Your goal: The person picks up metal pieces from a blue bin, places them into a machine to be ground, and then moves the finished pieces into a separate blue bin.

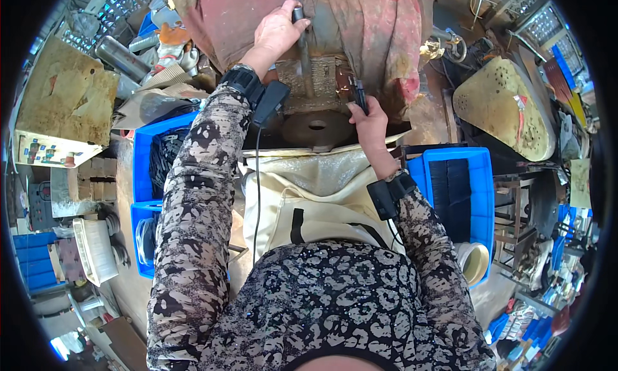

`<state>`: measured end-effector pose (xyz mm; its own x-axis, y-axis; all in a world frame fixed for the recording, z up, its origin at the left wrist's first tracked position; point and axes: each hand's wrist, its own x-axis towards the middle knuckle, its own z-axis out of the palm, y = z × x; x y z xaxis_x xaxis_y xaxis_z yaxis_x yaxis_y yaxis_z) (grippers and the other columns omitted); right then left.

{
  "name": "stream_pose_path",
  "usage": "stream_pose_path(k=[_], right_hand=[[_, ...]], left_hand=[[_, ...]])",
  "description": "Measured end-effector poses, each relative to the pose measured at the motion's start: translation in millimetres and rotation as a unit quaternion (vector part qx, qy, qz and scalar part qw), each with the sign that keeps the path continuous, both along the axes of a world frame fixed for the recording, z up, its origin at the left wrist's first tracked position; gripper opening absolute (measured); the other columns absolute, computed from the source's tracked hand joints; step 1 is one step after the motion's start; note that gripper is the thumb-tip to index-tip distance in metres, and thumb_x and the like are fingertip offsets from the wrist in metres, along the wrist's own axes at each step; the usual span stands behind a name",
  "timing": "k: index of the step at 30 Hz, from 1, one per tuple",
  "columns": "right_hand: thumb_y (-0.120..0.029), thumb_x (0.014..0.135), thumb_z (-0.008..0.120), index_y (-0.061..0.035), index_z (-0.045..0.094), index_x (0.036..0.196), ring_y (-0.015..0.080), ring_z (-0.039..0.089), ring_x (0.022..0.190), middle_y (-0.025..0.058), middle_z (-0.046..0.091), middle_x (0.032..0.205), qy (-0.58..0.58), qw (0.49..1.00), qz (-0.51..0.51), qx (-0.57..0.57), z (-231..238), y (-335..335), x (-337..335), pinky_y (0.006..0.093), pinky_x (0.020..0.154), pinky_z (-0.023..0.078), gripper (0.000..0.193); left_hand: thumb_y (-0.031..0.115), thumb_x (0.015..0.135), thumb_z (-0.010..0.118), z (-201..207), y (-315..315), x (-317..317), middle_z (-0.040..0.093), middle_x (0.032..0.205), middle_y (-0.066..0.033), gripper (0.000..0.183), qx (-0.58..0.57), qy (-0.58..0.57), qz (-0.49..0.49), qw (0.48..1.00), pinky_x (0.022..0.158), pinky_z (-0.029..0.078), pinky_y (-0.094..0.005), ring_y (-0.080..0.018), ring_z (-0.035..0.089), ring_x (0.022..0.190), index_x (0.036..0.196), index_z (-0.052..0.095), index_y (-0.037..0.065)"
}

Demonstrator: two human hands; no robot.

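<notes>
My left hand (280, 33) is closed round the black grip of an upright metal lever (305, 59), at the far middle of the machine. Lower and to the right, my right hand (371, 128) pinches a slim black-handled tool (361, 97). The far end of that tool lies by a reddish-brown, shiny metal part (345, 81) at the machine; whether they touch I cannot tell. Between my hands and a little nearer sits a dark round disc (315, 128) with a hole in its middle. Stained reddish cloth (380, 23) drapes over the machine behind.
Blue bins holding dark items stand on both sides, one left bin (143, 171) and one right bin (479, 210). A cream cloth (315, 197) hangs before my body. Cables run from black devices on my wrists. A worn yellowish panel (505, 107) stands at right.
</notes>
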<state>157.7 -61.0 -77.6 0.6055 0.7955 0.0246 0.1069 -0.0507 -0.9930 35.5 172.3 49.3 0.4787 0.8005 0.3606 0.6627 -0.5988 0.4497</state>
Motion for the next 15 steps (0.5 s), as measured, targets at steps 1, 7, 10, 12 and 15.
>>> stream_pose_path(k=[1, 7, 10, 12, 15], right_hand=[[-0.011, 0.086, 0.068, -0.0023, 0.061, 0.097, 0.0100, 0.061, 0.061, 0.0044, 0.067, 0.084, -0.052, 0.998, -0.005, 0.028, -1.4, 0.3, -3.4, 0.0259, 0.051, 0.046, 0.016], [-0.013, 0.082, 0.069, -0.0036, 0.060, 0.101, 0.0326, 0.064, 0.076, 0.0148, 0.066, 0.088, -0.249, 0.967, -0.047, 0.012, 2.0, -4.2, -16.7, 0.0381, 0.067, 0.051, 0.023], [-0.014, 0.080, 0.070, -0.0037, 0.061, 0.100, 0.0387, 0.061, 0.082, 0.0178, 0.065, 0.089, -0.293, 0.954, -0.059, 0.016, 3.9, -8.7, -19.2, 0.0411, 0.072, 0.050, 0.024], [-0.014, 0.081, 0.070, -0.0028, 0.060, 0.101, 0.0324, 0.063, 0.074, 0.0156, 0.065, 0.084, -0.342, 0.937, -0.049, 0.049, 4.6, -8.1, -18.8, 0.0383, 0.066, 0.050, 0.025], [-0.015, 0.081, 0.071, -0.0021, 0.059, 0.100, 0.0242, 0.062, 0.065, 0.0120, 0.063, 0.077, -0.268, 0.962, 0.011, 0.040, 7.9, -3.7, -15.1, 0.0339, 0.059, 0.049, 0.025]], left_hand=[[0.041, 0.083, 0.066, 0.4, 1.1, 0.2, 0.064, 0.102, -0.0114, 0.046, 0.014, -0.002, -0.003, 1.000, 0.085, 0.049, -0.0424, -0.0310, 0.060, 0.102, 0.120, 0.053, 0.017], [0.028, 0.082, 0.069, -14.4, -16.4, -13.5, 0.064, 0.083, -0.0096, 0.042, 0.113, -0.143, 0.018, 0.983, 0.072, 0.051, -0.0375, -0.0265, 0.064, 0.078, 0.116, 0.056, 0.009], [0.017, 0.083, 0.068, -48.0, -53.5, -30.6, 0.064, 0.079, -0.0064, 0.034, 0.038, -0.193, -0.020, 0.980, 0.065, 0.051, -0.0322, -0.0194, 0.062, 0.068, 0.114, 0.058, 0.006], [0.011, 0.086, 0.064, -73.5, -83.7, -40.6, 0.065, 0.082, -0.0028, 0.028, -0.075, -0.180, -0.068, 0.978, 0.062, 0.050, -0.0276, -0.0130, 0.060, 0.065, 0.112, 0.059, 0.005], [0.011, 0.089, 0.062, -97.6, -119.0, -47.5, 0.066, 0.088, 0.0001, 0.023, -0.394, -0.262, -0.083, 0.877, 0.066, 0.051, -0.0257, -0.0098, 0.061, 0.074, 0.111, 0.060, 0.004]])
